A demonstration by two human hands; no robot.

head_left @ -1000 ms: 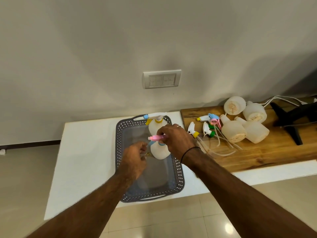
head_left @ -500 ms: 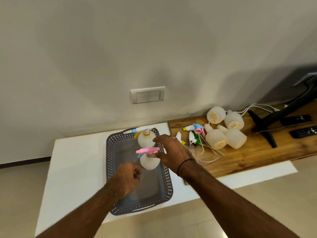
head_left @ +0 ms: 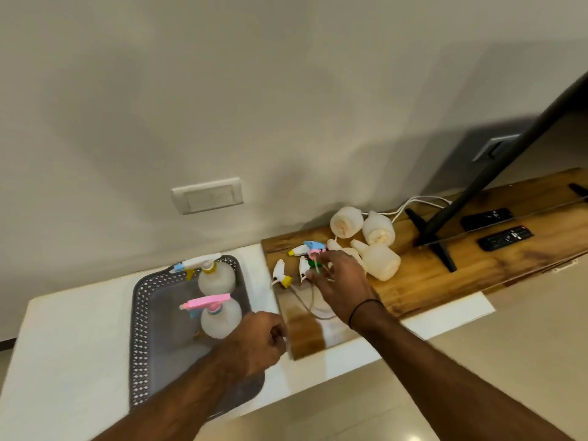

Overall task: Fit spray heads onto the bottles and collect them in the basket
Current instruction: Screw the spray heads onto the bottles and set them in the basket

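So two bottles are done and standing in the basket (head_left: 140, 313), just left of the left hand (head_left: 254, 342): the yellow-collared bottle (head_left: 216, 276) at the far end, the pink-headed bottle (head_left: 219, 316) nearer. The left hand hovers over the basket's right rim, fingers loosely curled, holding nothing as far as I can tell (it's a bit blurry). Over on the wooden board (head_left: 445, 272), the right hand (head_left: 343, 281) is spread wide over the loose spray heads (head_left: 307, 249), fingertips about on the green-collared one. The empty bottles (head_left: 378, 261) lie just beyond and right of it. Looks like step three is starting: pinch a head, then grab a bottle to screw it onto.
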